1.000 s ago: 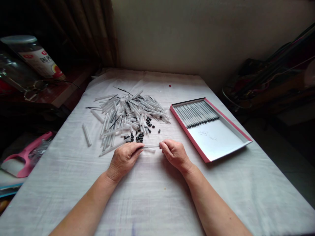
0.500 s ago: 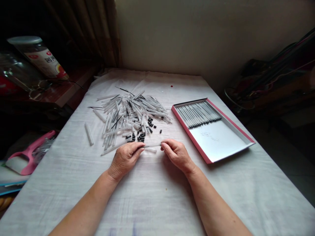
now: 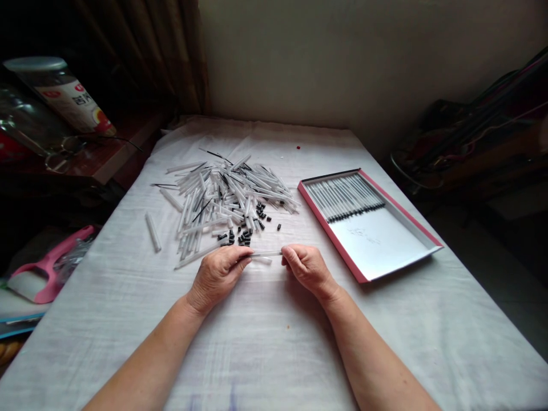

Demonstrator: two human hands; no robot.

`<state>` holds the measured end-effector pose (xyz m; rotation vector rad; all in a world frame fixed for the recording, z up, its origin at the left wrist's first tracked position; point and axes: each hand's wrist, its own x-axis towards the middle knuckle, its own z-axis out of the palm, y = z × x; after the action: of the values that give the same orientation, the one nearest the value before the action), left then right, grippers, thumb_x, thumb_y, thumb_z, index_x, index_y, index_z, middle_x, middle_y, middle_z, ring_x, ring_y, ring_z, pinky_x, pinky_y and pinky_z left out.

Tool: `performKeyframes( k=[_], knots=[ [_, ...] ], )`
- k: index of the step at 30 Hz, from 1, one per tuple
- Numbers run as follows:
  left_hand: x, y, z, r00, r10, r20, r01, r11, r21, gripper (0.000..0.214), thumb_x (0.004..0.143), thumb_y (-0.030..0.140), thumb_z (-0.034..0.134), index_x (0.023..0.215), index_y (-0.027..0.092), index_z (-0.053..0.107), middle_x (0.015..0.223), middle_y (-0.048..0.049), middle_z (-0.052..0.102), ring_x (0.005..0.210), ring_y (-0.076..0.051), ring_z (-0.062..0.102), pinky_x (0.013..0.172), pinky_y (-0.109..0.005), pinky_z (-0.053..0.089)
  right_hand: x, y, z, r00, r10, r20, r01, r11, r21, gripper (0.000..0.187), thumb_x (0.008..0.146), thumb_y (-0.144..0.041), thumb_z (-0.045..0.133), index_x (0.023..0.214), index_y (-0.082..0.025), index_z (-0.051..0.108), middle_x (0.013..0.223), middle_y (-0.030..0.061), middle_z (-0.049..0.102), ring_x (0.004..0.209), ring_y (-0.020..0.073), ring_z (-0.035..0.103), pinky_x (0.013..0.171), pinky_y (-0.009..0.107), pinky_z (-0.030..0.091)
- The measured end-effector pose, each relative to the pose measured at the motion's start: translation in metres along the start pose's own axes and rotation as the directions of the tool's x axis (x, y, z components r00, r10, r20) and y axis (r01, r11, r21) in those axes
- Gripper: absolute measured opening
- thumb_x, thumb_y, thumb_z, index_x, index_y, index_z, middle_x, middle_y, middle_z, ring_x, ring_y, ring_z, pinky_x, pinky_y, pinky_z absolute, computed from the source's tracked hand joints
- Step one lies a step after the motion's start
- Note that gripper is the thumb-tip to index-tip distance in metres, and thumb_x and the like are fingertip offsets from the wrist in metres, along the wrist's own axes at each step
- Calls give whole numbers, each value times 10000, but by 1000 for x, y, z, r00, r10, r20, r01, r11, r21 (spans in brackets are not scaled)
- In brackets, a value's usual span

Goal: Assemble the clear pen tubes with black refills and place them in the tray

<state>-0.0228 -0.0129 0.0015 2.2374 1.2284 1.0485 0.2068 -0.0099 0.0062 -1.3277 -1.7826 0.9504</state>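
My left hand [image 3: 216,275] and my right hand [image 3: 306,267] rest on the white cloth and pinch the two ends of one clear plastic tube [image 3: 265,253] held level between them. Just beyond the fingers lies another loose tube [image 3: 262,261]. Behind the hands spreads a heap of clear tubes [image 3: 222,197] mixed with thin black refills, and several small black caps [image 3: 244,235] lie at its near edge.
A red-rimmed shallow box [image 3: 338,251] at the right holds a row of finished tubes [image 3: 345,198] at its far end. A lone tube [image 3: 152,232] lies left of the heap. A pink tool [image 3: 51,268] and a jar [image 3: 64,94] sit off the table's left side.
The hands stay closed on the same tube with barely any shift. The view has drifted slightly.
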Motion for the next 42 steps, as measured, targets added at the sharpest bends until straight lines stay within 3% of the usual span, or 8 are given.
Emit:
performKeyframes(
  k=[5,9,13,17,22,27,33,42],
  knots=[
    [0,1,-1,999,-37,-7,37,999,28,175,899,263,561,994,205,695,891,-51,752,798,-171,698,765,-280,551,-1,3,0,999,-15,-39,19,994,105,222,866,-367,572,1002,-206,645,779,28,667,625,136,573,564,235,447],
    [0,0,0,999,-45,-1,45,999,29,175,900,268,562,995,202,694,894,-51,752,796,-170,697,763,-277,549,-1,3,1,998,-11,-62,19,992,127,143,858,-330,580,855,-203,646,735,27,659,624,138,572,590,248,456],
    [-1,0,1,998,-65,16,65,998,15,186,900,277,553,1005,209,691,908,-56,750,812,-175,693,773,-286,546,0,0,2,997,-8,-79,14,997,76,258,875,-364,552,679,-204,605,604,7,619,543,126,528,556,247,434],
    [-1,-1,-3,991,-129,25,128,991,24,263,893,365,568,1067,192,663,967,-72,740,783,-170,683,733,-272,535,0,-2,-2,991,33,-132,-9,985,174,270,871,-414,561,712,-202,611,631,15,643,543,130,555,558,251,458],
    [1,-1,-11,980,-194,38,193,981,29,374,951,415,426,742,182,630,586,8,604,531,-118,559,553,-217,444,1,-1,-8,980,70,-186,-24,972,236,306,849,-470,589,705,-200,605,630,24,647,534,134,556,547,262,467],
    [4,-1,-11,982,-191,16,191,982,-14,312,933,410,458,791,189,626,579,21,592,522,-113,549,545,-210,425,1,5,-7,982,91,-164,-63,984,169,468,892,-531,500,567,-198,549,505,15,570,483,130,525,512,259,427],
    [2,-3,-9,979,-201,12,202,979,-23,288,937,390,460,806,189,620,585,24,589,529,-114,555,557,-210,426,1,4,-10,988,104,-111,-62,941,332,313,813,-479,629,932,-189,642,756,37,679,619,147,611,584,268,497],
    [3,-2,-8,973,-228,27,229,973,-18,291,928,394,460,802,185,619,593,24,584,538,-116,542,574,-213,414,4,5,-8,974,181,-138,-119,922,369,280,771,-453,673,766,-173,670,654,25,672,534,117,565,543,255,488]
  ],
)
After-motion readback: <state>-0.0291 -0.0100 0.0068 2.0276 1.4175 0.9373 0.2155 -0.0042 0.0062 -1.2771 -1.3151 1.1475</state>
